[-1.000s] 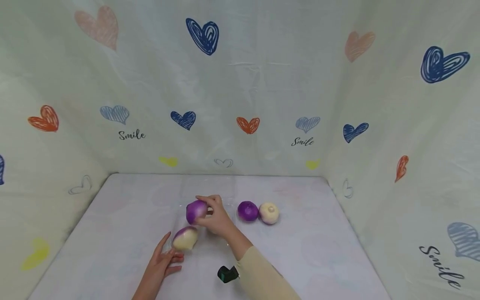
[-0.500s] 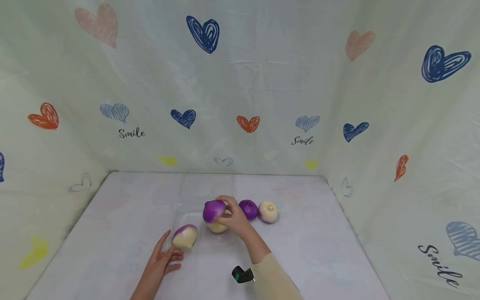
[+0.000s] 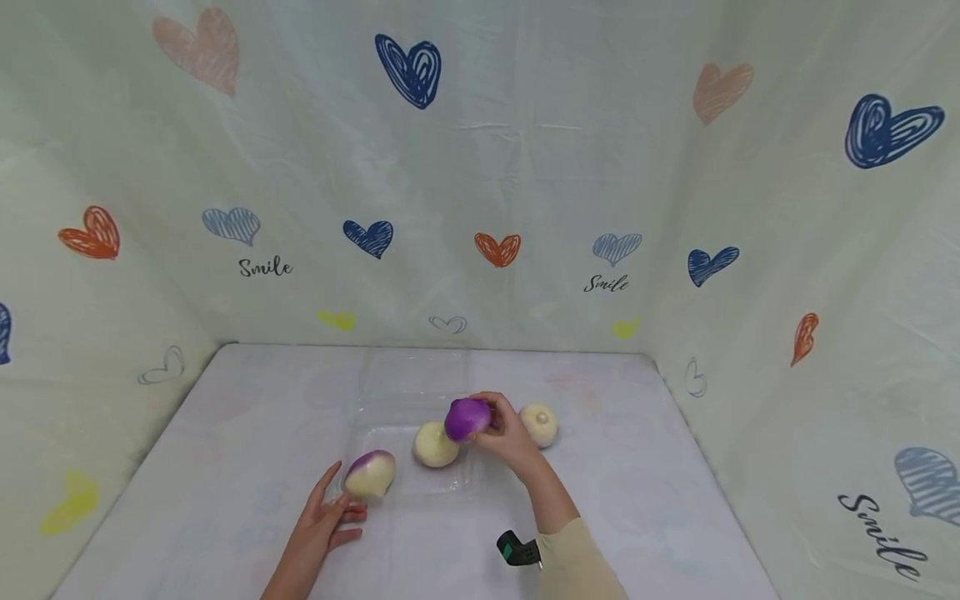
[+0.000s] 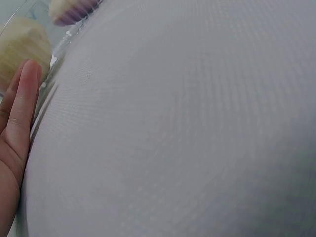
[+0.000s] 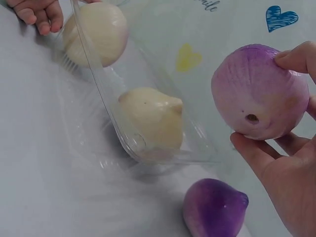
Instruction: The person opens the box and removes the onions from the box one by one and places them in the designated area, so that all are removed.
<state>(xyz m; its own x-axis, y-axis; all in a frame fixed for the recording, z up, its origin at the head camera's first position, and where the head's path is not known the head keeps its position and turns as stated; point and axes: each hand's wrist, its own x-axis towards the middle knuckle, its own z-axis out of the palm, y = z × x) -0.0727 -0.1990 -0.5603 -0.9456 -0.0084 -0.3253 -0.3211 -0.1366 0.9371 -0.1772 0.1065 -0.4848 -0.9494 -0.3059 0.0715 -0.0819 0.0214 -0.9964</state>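
My right hand (image 3: 510, 433) grips a purple onion (image 3: 467, 418) between thumb and fingers, over the right edge of a clear plastic box (image 3: 408, 492). Its pale purple underside with a small dark hole faces the right wrist camera. Inside the box are a cream onion with a purple end (image 3: 370, 474) at the left and another cream onion (image 3: 435, 447) at the right. My left hand (image 3: 322, 521) rests at the box's front left corner, fingers extended beside the left onion. A second purple onion (image 5: 216, 210) shows low in the right wrist view; in the head view my right hand hides it.
A cream onion (image 3: 539, 426) sits on the table right of the box. The box's clear lid (image 3: 416, 372) lies open toward the back. A black wrist device (image 3: 517, 548) hangs under my right sleeve. A heart-printed cloth (image 3: 540, 167) walls the table's back and sides.
My right hand has carried the purple onion rightward, from over the box's left part to its right edge. The cream onion beneath has come into view. My left hand stays put.
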